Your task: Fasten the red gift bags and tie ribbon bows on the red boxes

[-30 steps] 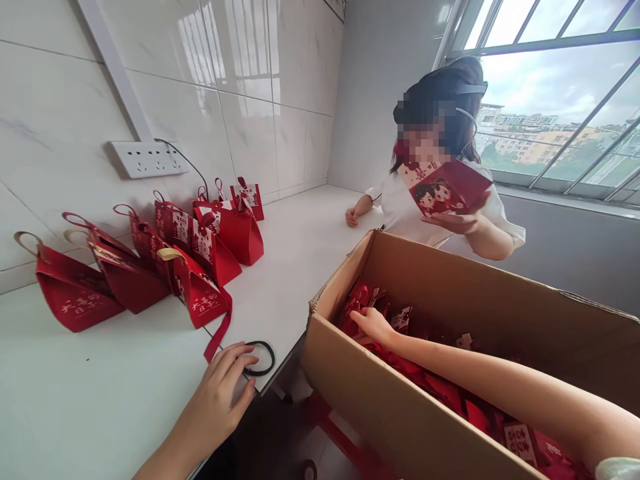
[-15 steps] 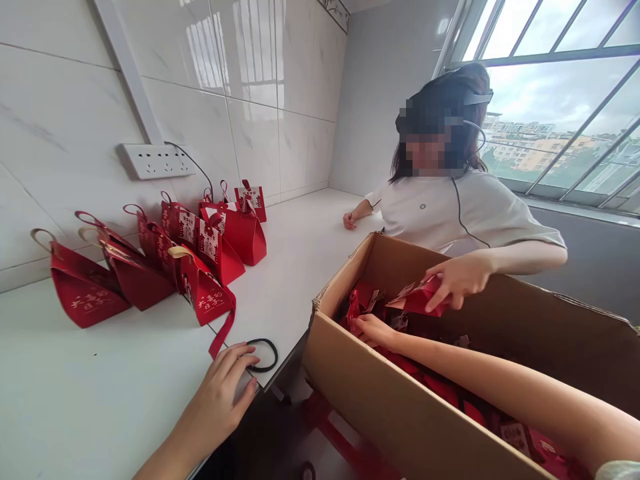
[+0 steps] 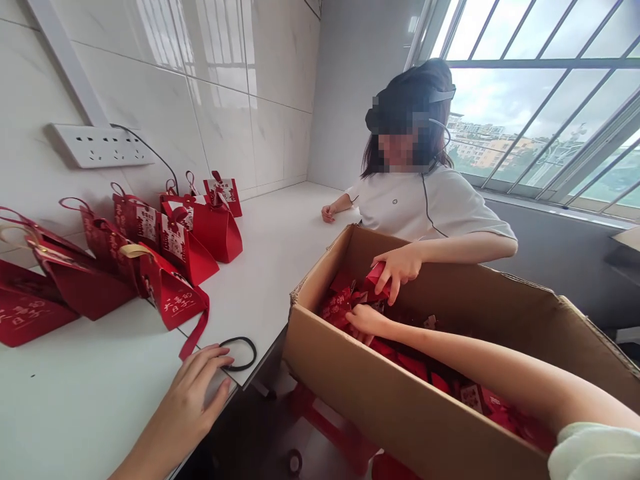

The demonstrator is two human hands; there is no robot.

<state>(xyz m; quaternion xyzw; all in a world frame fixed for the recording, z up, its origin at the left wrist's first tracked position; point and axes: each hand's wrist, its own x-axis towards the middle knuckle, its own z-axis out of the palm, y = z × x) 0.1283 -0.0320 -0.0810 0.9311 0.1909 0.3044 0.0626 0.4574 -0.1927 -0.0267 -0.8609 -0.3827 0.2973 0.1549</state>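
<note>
The left hand [image 3: 193, 390] rests on a white tabletop [image 3: 273, 243], fingertips at a thin black ring [image 3: 255, 352]. The right hand [image 3: 369, 321] reaches into an open brown cardboard box [image 3: 380, 400], among red printed paper packets [image 3: 336, 305]. A co-worker's hand [image 3: 401, 265] grips a red paper piece [image 3: 376, 273] just beside it. Red triangular paper gift boxes [image 3: 200, 261] with ribbon loops stand before a white tiled wall [image 3: 223, 123].

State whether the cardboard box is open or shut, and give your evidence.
Open: no lid covers the cardboard box. The right hand is inside it, and red packaging shows within.
</note>
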